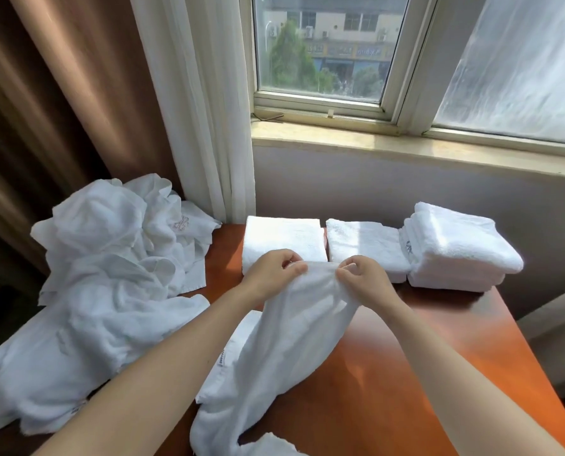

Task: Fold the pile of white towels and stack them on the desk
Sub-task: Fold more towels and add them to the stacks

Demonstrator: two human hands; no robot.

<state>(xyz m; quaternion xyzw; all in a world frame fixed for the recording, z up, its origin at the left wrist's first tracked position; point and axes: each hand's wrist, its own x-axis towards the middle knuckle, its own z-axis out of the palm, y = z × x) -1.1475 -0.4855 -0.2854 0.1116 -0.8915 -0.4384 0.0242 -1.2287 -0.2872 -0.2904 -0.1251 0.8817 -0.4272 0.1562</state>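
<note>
Pinching a white towel (291, 343), left hand (272, 275) and right hand (364, 278) — above a wooden desk (412, 373) under a curtained window (322, 51)

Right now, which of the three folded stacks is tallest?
The right-hand stack, several towels high; the middle stack and left stack lie much flatter.

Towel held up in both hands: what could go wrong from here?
1. The left hand and right hand pinch the towel at one bunched edge. Its lower end trails towards the near edge of the desk, so it may fold crooked or slip off.
2. Both hands are just in front of the folded stacks; spreading the towel could nudge them.
3. The unfolded pile sprawls leftward and might slide.
</note>
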